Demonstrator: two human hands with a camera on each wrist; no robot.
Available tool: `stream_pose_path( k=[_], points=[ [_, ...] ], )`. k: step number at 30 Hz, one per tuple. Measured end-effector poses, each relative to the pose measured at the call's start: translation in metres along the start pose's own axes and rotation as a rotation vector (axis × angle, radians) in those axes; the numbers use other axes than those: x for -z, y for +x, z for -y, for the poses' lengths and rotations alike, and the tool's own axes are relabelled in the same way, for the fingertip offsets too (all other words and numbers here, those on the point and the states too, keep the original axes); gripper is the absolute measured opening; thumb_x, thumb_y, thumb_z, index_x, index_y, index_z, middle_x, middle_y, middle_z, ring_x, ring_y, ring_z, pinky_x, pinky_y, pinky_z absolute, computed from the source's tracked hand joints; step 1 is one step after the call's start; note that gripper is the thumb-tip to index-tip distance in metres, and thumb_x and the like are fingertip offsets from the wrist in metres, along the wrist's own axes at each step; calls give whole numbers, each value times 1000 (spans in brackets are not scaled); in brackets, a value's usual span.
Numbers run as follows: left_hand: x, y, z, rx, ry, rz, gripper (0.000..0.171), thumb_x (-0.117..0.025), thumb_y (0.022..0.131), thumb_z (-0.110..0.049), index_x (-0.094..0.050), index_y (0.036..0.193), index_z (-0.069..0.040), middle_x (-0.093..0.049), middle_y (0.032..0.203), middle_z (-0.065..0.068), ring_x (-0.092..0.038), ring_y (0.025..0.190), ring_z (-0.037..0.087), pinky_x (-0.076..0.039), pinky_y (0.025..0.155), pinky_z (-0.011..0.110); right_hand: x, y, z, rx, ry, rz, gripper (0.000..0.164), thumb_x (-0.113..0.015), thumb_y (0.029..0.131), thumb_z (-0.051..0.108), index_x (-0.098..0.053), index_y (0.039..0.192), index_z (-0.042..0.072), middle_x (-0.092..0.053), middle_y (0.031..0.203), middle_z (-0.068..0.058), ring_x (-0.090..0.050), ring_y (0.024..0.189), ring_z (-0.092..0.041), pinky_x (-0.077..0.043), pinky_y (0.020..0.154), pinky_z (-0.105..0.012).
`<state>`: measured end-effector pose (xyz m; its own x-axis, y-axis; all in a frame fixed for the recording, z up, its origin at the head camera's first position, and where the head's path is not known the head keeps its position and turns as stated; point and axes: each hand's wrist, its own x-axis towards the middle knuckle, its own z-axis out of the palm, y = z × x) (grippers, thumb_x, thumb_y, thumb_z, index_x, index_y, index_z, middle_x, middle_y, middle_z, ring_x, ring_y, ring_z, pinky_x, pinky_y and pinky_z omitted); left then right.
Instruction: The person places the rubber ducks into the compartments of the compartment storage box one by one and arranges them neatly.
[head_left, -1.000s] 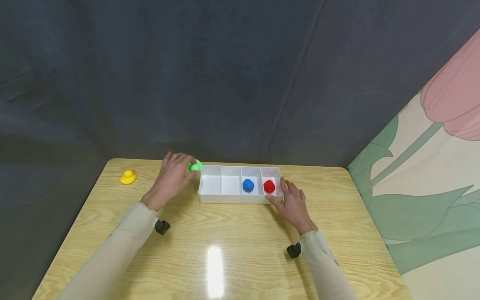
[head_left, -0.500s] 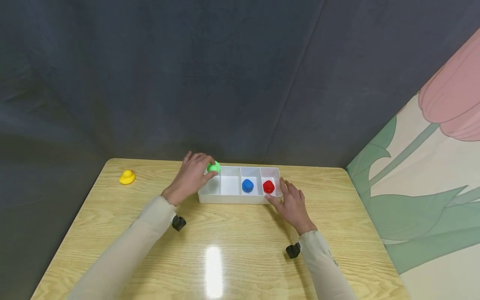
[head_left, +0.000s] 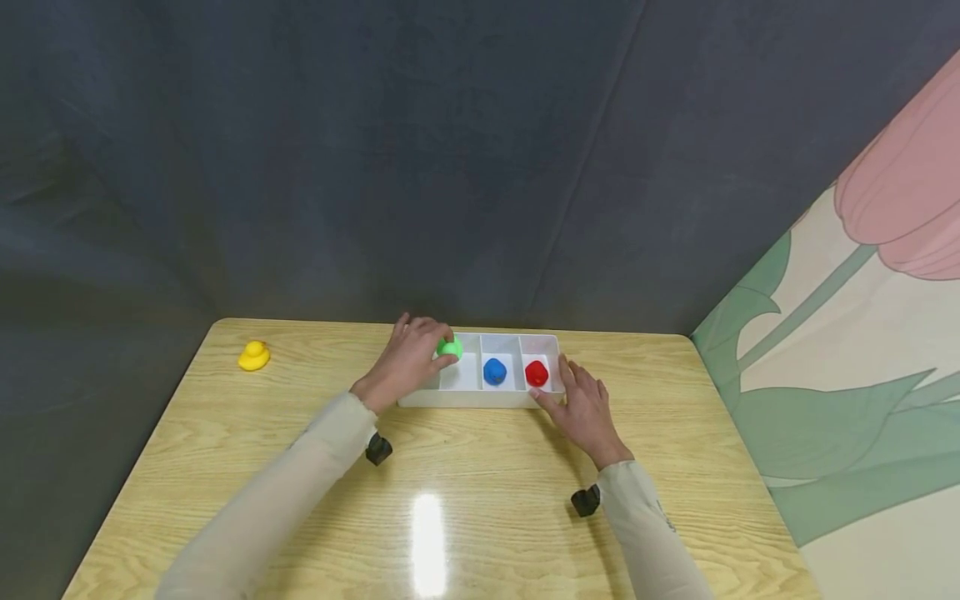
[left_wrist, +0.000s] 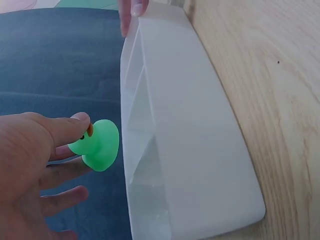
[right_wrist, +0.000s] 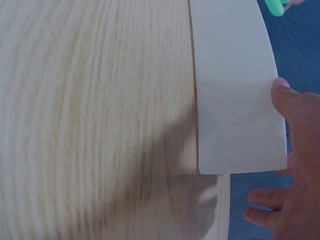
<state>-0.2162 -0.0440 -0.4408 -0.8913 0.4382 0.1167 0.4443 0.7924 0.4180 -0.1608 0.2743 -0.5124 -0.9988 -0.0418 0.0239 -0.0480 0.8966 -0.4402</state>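
A green rubber duck (head_left: 450, 347) is pinched between the thumb and fingers of my left hand (head_left: 408, 358). In the left wrist view, this duck (left_wrist: 102, 146) hangs beside the open top of the white divided tray (head_left: 465, 400), its orange beak near the thumb. From the head, it overlaps the tray's left-hand compartments. My right hand (head_left: 587, 415) holds the tray's right end, thumb on the front rim and index finger along the side. A blue rubber duck (head_left: 495, 372) sits in the third compartment from the left, and a red one (head_left: 536, 373) in the rightmost.
A yellow rubber duck (head_left: 254, 356) stands at the back left of the wooden table (head_left: 495, 483). Behind the table's far edge hangs a dark curtain (head_left: 375, 167). A flower-patterned panel (head_left: 862, 375) flanks the right side.
My left hand has carried the green duck rightward, from beside the tray's left end to over its left compartments. The right hand stays at the tray's right end.
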Motion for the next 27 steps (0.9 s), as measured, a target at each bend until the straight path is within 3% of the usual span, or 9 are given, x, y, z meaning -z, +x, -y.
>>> stream_pose_path(
  k=[9, 19, 22, 27],
  points=[
    [-18, 8, -4, -11, 20, 37, 28, -75, 101, -32, -71, 122, -14, -75, 133, 6, -52, 148, 33, -16, 133, 69, -1, 0, 1, 5, 8, -13, 95, -69, 100, 54, -26, 169, 5, -38, 168, -30, -35, 156, -51, -16, 130, -74],
    [-29, 8, 0, -9, -32, 54, 26, -76, 100, -29, -71, 120, -14, -75, 130, 6, -50, 148, 32, -11, 134, 70, -1, 0, 2, -2, 13, -3, 96, -69, 100, 54, -24, 169, 6, -36, 169, -30, -33, 157, -51, -15, 131, -74],
    [-33, 8, 2, -20, -33, 42, 26, -76, 101, -30, -70, 120, -13, -74, 133, 9, -51, 148, 33, -12, 133, 71, -1, 0, 1, -4, 11, -5, 96, -70, 100, 54, -24, 169, 6, -37, 169, -30, -34, 157, -51, -15, 130, -74],
    [-35, 9, 4, -28, -18, 24, 34, -71, 104, -33, -67, 131, -13, -63, 153, 10, -48, 151, 34, -18, 132, 70, -2, 1, 0, -2, 9, -2, 96, -68, 100, 55, -24, 169, 6, -36, 169, -30, -34, 157, -51, -15, 130, -75]
  ],
)
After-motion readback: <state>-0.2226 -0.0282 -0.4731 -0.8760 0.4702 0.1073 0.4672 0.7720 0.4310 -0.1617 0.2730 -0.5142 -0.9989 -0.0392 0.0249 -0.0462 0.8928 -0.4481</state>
